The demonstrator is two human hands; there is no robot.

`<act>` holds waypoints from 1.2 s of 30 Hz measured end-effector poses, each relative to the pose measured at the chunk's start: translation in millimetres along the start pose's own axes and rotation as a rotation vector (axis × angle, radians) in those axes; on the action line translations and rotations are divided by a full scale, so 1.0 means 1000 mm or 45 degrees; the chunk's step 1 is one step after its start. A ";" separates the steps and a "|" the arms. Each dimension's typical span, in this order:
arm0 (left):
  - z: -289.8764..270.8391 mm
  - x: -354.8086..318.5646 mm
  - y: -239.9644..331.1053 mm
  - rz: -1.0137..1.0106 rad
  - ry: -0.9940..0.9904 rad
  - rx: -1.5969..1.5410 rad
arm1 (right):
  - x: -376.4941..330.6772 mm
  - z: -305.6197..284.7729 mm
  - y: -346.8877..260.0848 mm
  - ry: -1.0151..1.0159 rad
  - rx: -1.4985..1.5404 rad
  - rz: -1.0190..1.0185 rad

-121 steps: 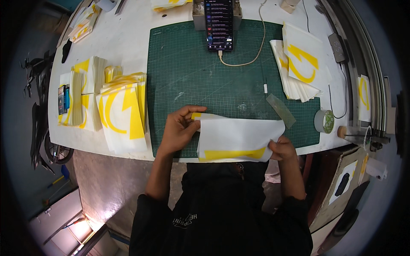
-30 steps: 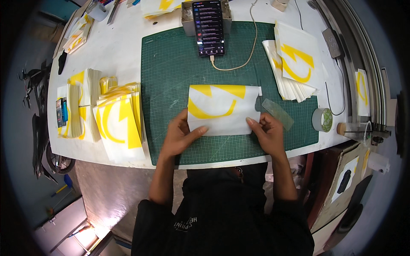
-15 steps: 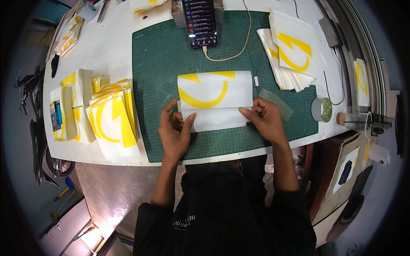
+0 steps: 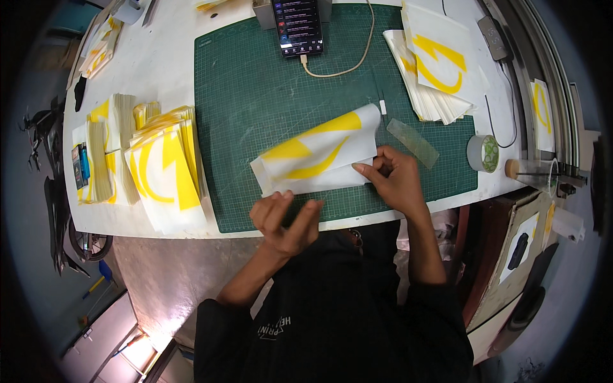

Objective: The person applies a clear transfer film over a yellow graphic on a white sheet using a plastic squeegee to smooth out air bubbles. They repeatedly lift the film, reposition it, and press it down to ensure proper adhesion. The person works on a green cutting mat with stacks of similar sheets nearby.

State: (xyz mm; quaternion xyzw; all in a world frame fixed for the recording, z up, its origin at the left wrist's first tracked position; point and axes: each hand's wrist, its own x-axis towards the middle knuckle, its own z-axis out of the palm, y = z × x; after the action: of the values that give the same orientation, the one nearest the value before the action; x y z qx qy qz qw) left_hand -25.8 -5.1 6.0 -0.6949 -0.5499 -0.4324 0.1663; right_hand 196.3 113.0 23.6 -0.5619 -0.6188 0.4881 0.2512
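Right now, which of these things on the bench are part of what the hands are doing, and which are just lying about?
In hand:
- white sheet with yellow shapes, pinched at its right edge by the right hand
- left hand, open at the sheet's near edge
- green cutting mat under the sheet

Lying about:
- phone with its cable
- clear strip
- tape roll
- sheet stacks, left and right

Paper decals on a rubbery cutting mat

Glossy white sheet [image 4: 317,157] with matt yellow vinyl; scuffed matt green mat [image 4: 255,102]; smooth white bench [image 4: 153,70].
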 end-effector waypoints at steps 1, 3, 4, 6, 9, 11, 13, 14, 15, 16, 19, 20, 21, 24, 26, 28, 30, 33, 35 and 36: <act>-0.001 0.001 0.004 -0.006 -0.119 0.029 | 0.001 0.000 0.000 -0.011 -0.005 0.004; -0.007 0.007 0.011 -0.017 -0.357 0.081 | 0.001 -0.001 -0.001 -0.027 -0.014 0.013; -0.006 0.014 0.008 -0.029 -0.610 0.009 | 0.001 -0.001 -0.001 -0.013 -0.006 0.005; 0.004 0.017 0.002 -0.062 -0.715 -0.052 | 0.002 0.001 -0.002 0.013 0.012 -0.014; 0.006 0.010 0.000 -0.082 -0.759 -0.063 | -0.003 0.003 0.001 0.045 0.043 -0.063; 0.005 0.013 0.000 -0.061 -0.745 -0.016 | -0.005 0.005 0.005 0.081 0.120 -0.073; 0.004 0.014 0.002 -0.064 -0.712 0.019 | -0.007 0.007 0.000 0.119 0.105 -0.101; 0.004 0.014 0.002 -0.065 -0.696 0.025 | -0.008 0.008 -0.005 0.152 0.050 -0.118; 0.003 0.014 0.002 -0.076 -0.684 0.028 | -0.011 0.009 -0.010 0.178 -0.009 -0.128; 0.003 0.017 0.003 -0.080 -0.669 0.039 | -0.020 0.010 -0.016 0.307 -0.141 -0.181; 0.003 0.017 0.002 -0.109 -0.705 -0.013 | -0.036 0.005 -0.016 0.381 -0.440 -0.753; 0.004 0.017 0.000 -0.093 -0.710 -0.051 | -0.038 0.006 -0.012 0.181 -0.431 -0.839; 0.005 0.017 -0.003 -0.079 -0.719 -0.088 | -0.037 0.008 -0.014 0.130 -0.516 -0.865; 0.001 0.019 -0.010 -0.074 -0.745 -0.142 | -0.035 0.012 -0.020 0.030 -0.670 -0.887; -0.005 0.023 -0.013 -0.099 -0.758 -0.162 | -0.034 0.010 -0.017 0.041 -0.643 -0.827; -0.010 0.026 -0.017 -0.139 -0.767 -0.196 | -0.033 0.009 -0.013 0.021 -0.665 -0.843; -0.012 0.024 -0.027 -0.162 -0.755 -0.153 | -0.028 0.011 -0.007 0.022 -0.677 -0.855; -0.017 0.021 -0.040 -0.152 -0.791 -0.104 | -0.025 0.014 0.001 0.023 -0.678 -0.836; -0.018 0.018 -0.045 -0.137 -0.810 -0.098 | -0.023 0.014 -0.001 0.018 -0.649 -0.844; -0.019 0.024 -0.043 -0.141 -0.800 -0.100 | -0.021 0.016 -0.003 0.028 -0.655 -0.877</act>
State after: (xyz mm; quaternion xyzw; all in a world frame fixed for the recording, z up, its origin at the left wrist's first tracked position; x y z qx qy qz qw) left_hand -72.4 11.1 25.5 -0.7692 -0.5944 -0.2260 -0.0623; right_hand 186.3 88.3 24.7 -0.3720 -0.8691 0.1994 0.2579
